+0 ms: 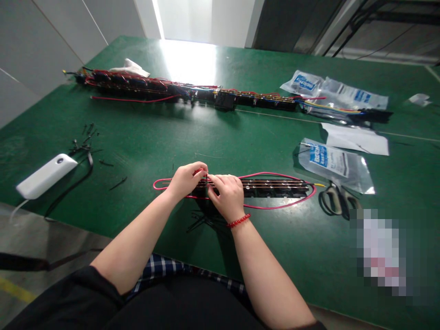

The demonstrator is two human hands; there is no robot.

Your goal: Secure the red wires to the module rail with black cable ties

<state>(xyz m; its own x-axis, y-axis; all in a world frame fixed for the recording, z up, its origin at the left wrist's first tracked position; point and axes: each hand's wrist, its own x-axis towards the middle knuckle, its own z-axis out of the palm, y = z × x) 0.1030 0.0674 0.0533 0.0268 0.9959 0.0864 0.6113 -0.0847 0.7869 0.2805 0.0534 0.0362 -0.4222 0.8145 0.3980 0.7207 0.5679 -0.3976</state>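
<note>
A short black strip [275,189] with thin yellow and red wires along it lies across the table in front of me. A loose red cable [264,173] loops around it. My left hand [185,180] is at the strip's left part, thumb and forefinger pinched on what looks like a thin black cable tie [206,178]. Close beside it, my right hand [227,193] has its thumb and fingers bent around the strip and wires; its fingertips are partly hidden. More black cable ties [202,221] lie just below the hands.
A long wired black assembly [192,94] stretches across the back. Scissors [338,200], a plastic bag [333,160] and white paper [357,139] lie at right; more bags [357,94] are behind. At left are a white device [46,176] and scattered cable ties [84,142].
</note>
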